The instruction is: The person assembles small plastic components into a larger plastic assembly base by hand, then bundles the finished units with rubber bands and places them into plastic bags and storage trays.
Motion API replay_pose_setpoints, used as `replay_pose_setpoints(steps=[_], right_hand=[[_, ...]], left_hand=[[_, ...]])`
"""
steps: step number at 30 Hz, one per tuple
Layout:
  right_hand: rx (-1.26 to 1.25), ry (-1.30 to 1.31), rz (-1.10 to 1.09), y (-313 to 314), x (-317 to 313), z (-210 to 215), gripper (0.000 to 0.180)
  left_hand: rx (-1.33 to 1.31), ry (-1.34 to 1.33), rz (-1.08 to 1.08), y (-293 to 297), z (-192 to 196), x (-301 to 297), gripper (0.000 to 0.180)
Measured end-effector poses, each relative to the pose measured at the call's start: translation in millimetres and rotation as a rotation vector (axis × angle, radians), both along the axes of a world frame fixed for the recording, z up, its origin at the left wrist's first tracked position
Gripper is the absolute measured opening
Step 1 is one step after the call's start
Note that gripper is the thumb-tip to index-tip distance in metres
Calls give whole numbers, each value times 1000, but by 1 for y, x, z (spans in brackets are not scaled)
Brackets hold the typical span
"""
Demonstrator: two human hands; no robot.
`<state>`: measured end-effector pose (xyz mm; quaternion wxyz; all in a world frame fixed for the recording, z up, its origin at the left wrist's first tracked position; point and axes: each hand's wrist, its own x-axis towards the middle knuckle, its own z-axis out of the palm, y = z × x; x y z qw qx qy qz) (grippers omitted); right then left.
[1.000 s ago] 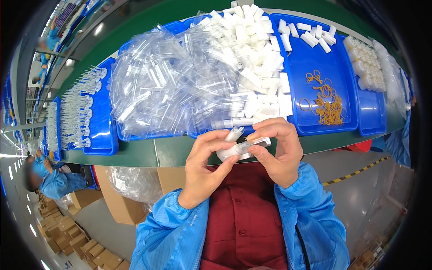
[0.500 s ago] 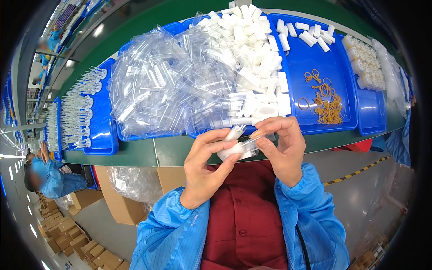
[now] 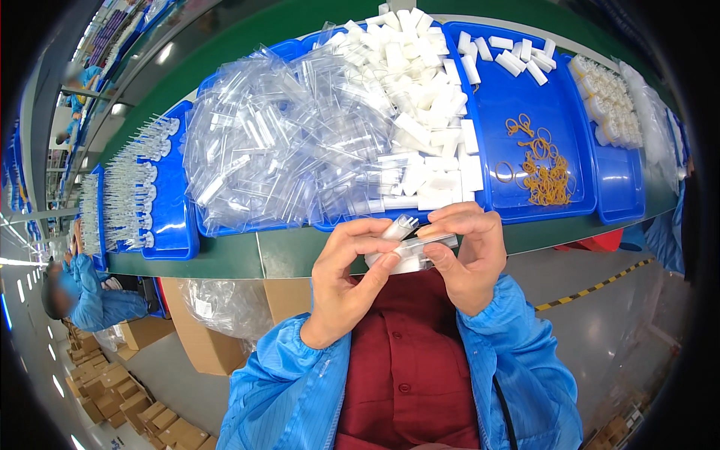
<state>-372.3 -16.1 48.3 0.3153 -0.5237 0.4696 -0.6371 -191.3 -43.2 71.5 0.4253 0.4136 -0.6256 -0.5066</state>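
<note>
My left hand (image 3: 346,276) is closed round several white tube-like pieces (image 3: 401,227), at least one in a clear wrapping. Between thumb and fingers, my right hand (image 3: 474,262) pinches the free end of a clear plastic sleeve (image 3: 441,241). The sleeve lies across the pieces in my left hand; how far it covers a white one is hidden by my fingers. Both hands are close together just in front of the bench edge. Beyond them, blue trays hold a heap of clear plastic sleeves (image 3: 274,142) and a pile of white pieces (image 3: 431,97).
On the right, a blue tray (image 3: 517,101) holds yellow rubber bands (image 3: 547,180) and a few white pieces. Bundled white pieces (image 3: 611,105) stand farther right. At left, trays carry rows of thin-tipped clear parts (image 3: 127,191). A co-worker (image 3: 97,292) sits at far left.
My right hand has shifted slightly left and down, bringing the clear sleeve closer to my left hand and farther across the white pieces. My left hand stays nearly in place.
</note>
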Motion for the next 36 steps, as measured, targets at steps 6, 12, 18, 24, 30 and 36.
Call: replay_pose_setpoints(steps=[6,12,18,24,30,36], right_hand=[[-36,307,17,4,-11,8,35],[81,144,28,0,-20,7,36],[166,114,124,2,-21,6,35],[292,-267,152,-3,-31,21,31],[284,-183,216,8,-24,14,36],[297,-154,272,2,-25,17,36]], left_hand=[[-274,-240,9,4,3,-3,20],[-301,-239,-6,2,10,-6,31],[-236,-257,-76,3,10,-4,36],[109,242,-143,-4,8,6,33],[-260,-38,-214,-4,3,6,29],[-257,-135,-210,-8,2,9,57]])
